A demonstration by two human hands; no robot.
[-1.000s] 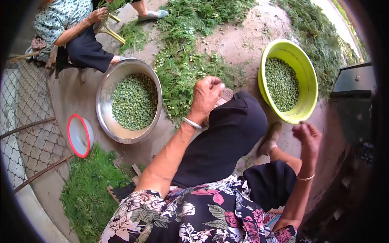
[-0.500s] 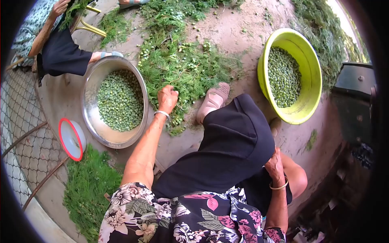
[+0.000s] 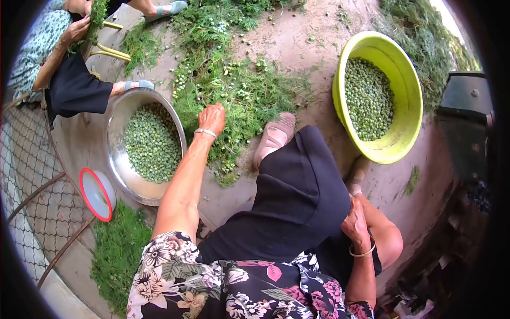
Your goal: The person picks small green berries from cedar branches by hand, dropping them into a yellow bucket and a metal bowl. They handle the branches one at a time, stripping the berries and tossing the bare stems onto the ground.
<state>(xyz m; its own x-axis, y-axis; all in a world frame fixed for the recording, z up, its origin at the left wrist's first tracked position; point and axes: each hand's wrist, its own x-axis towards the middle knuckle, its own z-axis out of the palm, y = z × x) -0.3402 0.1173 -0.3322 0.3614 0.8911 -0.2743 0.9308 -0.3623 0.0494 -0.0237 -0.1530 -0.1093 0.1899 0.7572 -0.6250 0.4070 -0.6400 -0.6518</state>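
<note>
My left hand [image 3: 212, 118], with a bracelet at the wrist, is closed over the near edge of the green branches [image 3: 239, 95] on the ground; what its curled fingers hold, if anything, is hidden. To its left lies a steel basin [image 3: 114, 154] holding many small green cones [image 3: 153, 143]. My right hand [image 3: 355, 219] rests against my knee in dark trousers, its fingers mostly hidden by the cloth. Beyond it, at the right, a yellow-green tub [image 3: 411, 106] contains more green cones [image 3: 369, 98].
A co-worker [image 3: 40, 53] sits at the upper left, hands on a green sprig [image 3: 98, 16]. A red-rimmed white container [image 3: 101, 195] is by the wire mesh [image 3: 37, 159]. More greenery [image 3: 119, 255] lies lower left and along the upper right. A dark box [image 3: 466, 95] stands at the right.
My left hand has shifted slightly left and up over the branches, still closed. The co-worker's hands and sprig appear further into view. My right hand stays at the knee.
</note>
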